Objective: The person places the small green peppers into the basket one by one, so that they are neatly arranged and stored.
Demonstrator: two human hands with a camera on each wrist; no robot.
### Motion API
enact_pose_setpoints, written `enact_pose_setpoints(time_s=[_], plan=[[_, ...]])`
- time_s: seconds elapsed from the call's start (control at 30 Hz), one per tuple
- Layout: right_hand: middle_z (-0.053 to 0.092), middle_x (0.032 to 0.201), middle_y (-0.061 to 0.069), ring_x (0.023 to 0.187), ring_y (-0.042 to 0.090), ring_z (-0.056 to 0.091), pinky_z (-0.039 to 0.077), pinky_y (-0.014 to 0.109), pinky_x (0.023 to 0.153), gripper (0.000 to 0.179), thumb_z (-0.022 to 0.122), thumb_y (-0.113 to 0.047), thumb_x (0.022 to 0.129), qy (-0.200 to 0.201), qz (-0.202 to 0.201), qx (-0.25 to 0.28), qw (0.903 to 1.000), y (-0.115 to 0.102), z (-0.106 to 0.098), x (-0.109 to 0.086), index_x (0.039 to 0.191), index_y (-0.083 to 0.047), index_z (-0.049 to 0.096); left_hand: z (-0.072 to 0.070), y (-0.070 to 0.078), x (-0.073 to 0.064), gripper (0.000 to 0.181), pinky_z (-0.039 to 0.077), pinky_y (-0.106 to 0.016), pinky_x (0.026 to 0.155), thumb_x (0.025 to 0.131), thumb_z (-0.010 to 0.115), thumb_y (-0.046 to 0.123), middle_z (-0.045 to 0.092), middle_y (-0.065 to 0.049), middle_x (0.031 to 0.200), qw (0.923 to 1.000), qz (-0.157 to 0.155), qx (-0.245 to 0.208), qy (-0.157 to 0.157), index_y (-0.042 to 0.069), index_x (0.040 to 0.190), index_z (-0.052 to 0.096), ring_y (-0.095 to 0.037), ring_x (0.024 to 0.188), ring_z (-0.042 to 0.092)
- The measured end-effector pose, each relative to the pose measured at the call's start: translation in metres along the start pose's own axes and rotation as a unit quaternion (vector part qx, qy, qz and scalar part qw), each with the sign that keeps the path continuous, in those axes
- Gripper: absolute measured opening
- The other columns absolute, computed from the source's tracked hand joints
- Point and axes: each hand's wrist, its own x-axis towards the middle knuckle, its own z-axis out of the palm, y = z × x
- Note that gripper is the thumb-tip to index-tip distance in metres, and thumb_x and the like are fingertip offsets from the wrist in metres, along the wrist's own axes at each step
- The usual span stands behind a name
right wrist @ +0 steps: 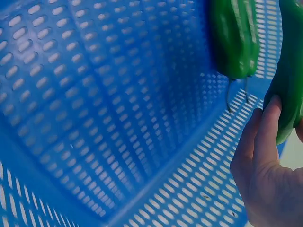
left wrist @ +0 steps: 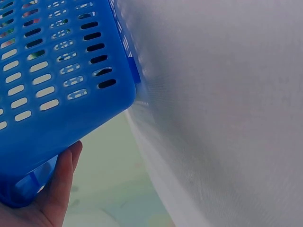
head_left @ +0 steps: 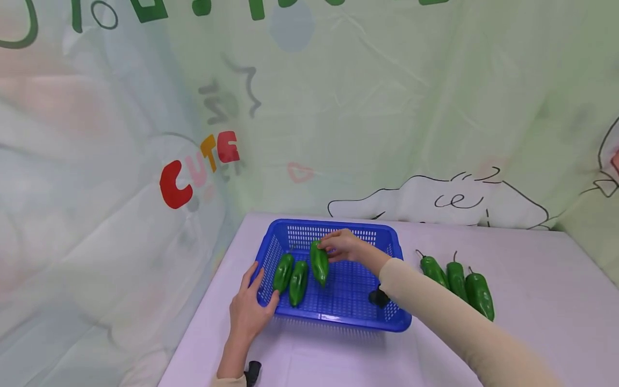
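In the head view, my right hand (head_left: 342,245) pinches a green pepper (head_left: 319,264) near its upper end, above the floor of the blue plastic basket (head_left: 333,319). The same held pepper (right wrist: 289,80) hangs at the right edge of the right wrist view, fingers against its side. Two more green peppers, one on the left (head_left: 283,273) and one beside it (head_left: 298,283), lie in the basket's left part. My left hand (head_left: 249,313) touches the basket's front left corner, thumb and fingers spread; in the left wrist view its straight fingers (left wrist: 61,179) lie against the outer side.
Several green peppers (head_left: 479,295) lie on the white table (head_left: 532,279) right of the basket, partly behind my right sleeve (head_left: 450,322). A printed cloth (head_left: 377,118) hangs behind the table and along its left side.
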Motion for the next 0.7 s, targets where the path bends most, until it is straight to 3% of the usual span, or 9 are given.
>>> enact_pose_setpoints(time_s=[0.2, 0.43, 0.7], plan=[[0.055, 0.097, 0.015, 0.092, 0.034, 0.067, 0.058, 0.039, 0.078, 0.035, 0.067, -0.001, 0.088, 0.006, 0.011, -0.001, 0.9999, 0.016, 0.009, 0.011, 0.120, 0.008, 0.058, -0.001, 0.002, 0.001, 0.065, 0.055, -0.041, 0.066, 0.081, 0.071, 0.033, 0.045, -0.012, 0.150, 1.0000, 0.001, 0.002, 0.000, -0.002, 0.134, 0.059, -0.025, 0.074, 0.065], [0.055, 0.098, 0.018, 0.096, 0.038, 0.066, 0.057, 0.043, 0.081, 0.033, 0.068, -0.002, 0.088, 0.001, 0.017, -0.013, 0.9998, 0.035, 0.019, 0.024, 0.118, 0.008, 0.059, 0.000, -0.001, 0.002, 0.065, 0.054, -0.040, 0.063, 0.081, 0.072, 0.033, 0.045, -0.011, 0.150, 1.0000, 0.001, 0.003, -0.001, -0.002, 0.134, 0.059, -0.024, 0.071, 0.065], [0.055, 0.097, 0.019, 0.086, 0.034, 0.068, 0.058, 0.045, 0.077, 0.031, 0.069, 0.001, 0.086, 0.009, 0.019, -0.002, 0.9998, 0.049, 0.027, 0.029, 0.114, 0.009, 0.059, -0.002, 0.000, 0.001, 0.065, 0.054, -0.041, 0.062, 0.081, 0.072, 0.033, 0.045, -0.010, 0.149, 1.0000, 0.003, 0.002, 0.000, -0.002, 0.133, 0.059, -0.026, 0.071, 0.065]])
